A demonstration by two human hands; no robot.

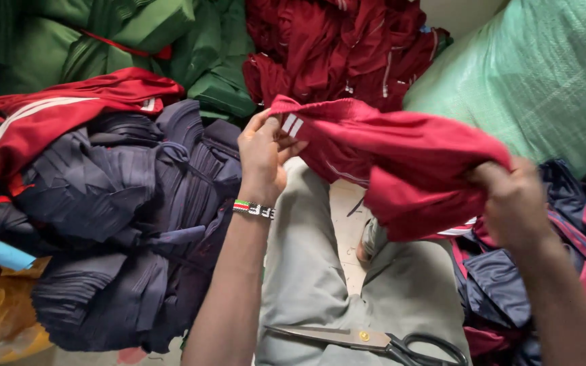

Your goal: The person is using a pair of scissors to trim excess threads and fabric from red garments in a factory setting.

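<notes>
Red garment (408,163): soft, light, limp cloth, stretched above the lap. Left hand (262,159) pinches the white-striped edge; right hand (510,200) clenches a bunched fold. Likely best gripped at hems. Scissors (374,341) lie on the thigh.

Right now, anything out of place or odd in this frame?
One thing: open scissors lie loose on the person's lap, blades pointing toward the left arm. Otherwise, both hands, left hand and right hand, grip a red garment; the navy fabric stacks beside them look bundled, not spilled.
</notes>
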